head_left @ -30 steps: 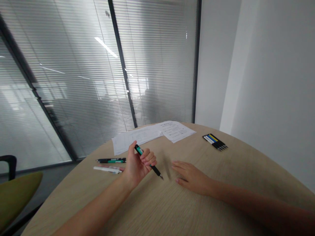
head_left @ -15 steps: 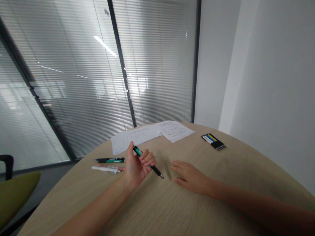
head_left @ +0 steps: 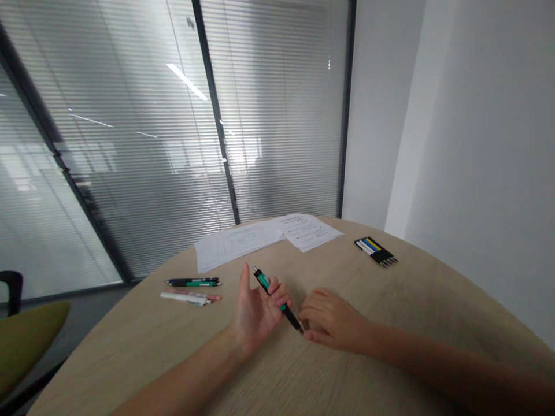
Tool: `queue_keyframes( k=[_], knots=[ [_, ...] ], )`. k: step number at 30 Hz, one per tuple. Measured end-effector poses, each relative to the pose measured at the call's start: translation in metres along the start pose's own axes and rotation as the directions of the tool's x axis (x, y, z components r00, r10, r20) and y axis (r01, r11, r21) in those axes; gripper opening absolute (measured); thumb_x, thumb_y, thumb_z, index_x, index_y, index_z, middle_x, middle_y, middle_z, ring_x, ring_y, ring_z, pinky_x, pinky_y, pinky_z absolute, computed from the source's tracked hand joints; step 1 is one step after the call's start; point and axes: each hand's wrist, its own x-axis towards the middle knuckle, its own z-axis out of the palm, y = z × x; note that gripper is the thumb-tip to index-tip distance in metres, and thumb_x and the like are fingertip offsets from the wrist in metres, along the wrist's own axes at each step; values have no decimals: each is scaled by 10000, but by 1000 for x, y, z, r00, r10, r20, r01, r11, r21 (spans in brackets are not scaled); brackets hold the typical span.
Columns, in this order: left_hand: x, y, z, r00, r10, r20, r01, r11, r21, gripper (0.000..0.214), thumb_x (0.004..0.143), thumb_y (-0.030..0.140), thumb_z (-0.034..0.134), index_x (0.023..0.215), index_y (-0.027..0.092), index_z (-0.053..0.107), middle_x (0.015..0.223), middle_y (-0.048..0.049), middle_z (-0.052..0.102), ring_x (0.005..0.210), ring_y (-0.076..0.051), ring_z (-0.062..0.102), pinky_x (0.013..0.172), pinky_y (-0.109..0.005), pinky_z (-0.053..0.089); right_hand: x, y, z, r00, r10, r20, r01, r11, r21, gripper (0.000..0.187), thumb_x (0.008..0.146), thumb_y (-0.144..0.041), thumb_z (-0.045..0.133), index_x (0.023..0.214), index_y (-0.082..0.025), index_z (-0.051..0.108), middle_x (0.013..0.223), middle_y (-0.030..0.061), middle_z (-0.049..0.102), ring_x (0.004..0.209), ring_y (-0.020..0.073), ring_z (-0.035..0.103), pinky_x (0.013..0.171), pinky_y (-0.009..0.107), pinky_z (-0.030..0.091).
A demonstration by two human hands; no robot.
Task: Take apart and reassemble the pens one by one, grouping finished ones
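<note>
A black and green click pen (head_left: pixel 291 317) slants down to the right in my left hand (head_left: pixel 256 315). The curled fingers of that hand close around the pen's middle, while the thumb points up, off the pen. My right hand (head_left: pixel 335 321) is at the pen's tip end, palm side toward the table. Its fingers are bent, with a gap between thumb and forefinger. The tip lies right by the right thumb; whether they touch I cannot tell.
On the left of the round table (head_left: pixel 208 364) lie black and green pens (head_left: pixel 193 282), with a white pen (head_left: pixel 184 298) and a pinkish pen (head_left: pixel 212 297) nearer. Printed papers (head_left: pixel 243 242) lie at the back. Several pens (head_left: pixel 376 251) sit side by side at right. A green chair (head_left: pixel 32 329) stands left.
My left hand has moved right and slightly nearer with the pen, bringing its tip up to my right hand. The right hand's fingers have bent more.
</note>
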Motion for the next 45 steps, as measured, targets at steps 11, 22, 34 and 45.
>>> queue_keyframes(
  k=[11, 22, 34, 45],
  knots=[
    [0, -5, 2, 994, 15, -109, -21, 998, -51, 405, 848, 385, 310, 580, 147, 499, 615, -58, 536, 618, -156, 535, 680, -300, 454, 0, -1, 1, 999, -47, -3, 47, 998, 30, 195, 822, -322, 419, 797, -178, 548, 799, 49, 581, 789, 164, 504, 759, 293, 374],
    [17, 5, -37, 942, 318, -105, -202, 790, 579, 169, 725, 272, 589, 827, 140, 607, 699, -26, 607, 628, -129, 543, 614, -234, 413, -1, 26, 6, 829, 539, -149, -470, 816, 336, 235, 851, -287, 280, 713, -203, 449, 710, 31, 543, 679, 154, 510, 622, 268, 395],
    [19, 16, -49, 933, 337, -125, -40, 441, 897, 220, 552, 332, 648, 692, 163, 630, 551, 45, 537, 533, -99, 452, 535, -213, 335, -4, 72, 23, 620, 778, -103, -520, 505, 689, 343, 830, -407, 260, 599, -205, 413, 549, -17, 467, 514, 124, 454, 526, 249, 375],
    [21, 12, -45, 937, 336, -99, -73, 462, 884, 230, 557, 358, 609, 668, 163, 562, 538, 41, 567, 484, -92, 452, 505, -210, 343, -8, 79, 30, 656, 752, -67, -533, 525, 663, 396, 836, -469, 259, 570, -203, 384, 503, -43, 420, 467, 101, 405, 510, 231, 346]
  ],
)
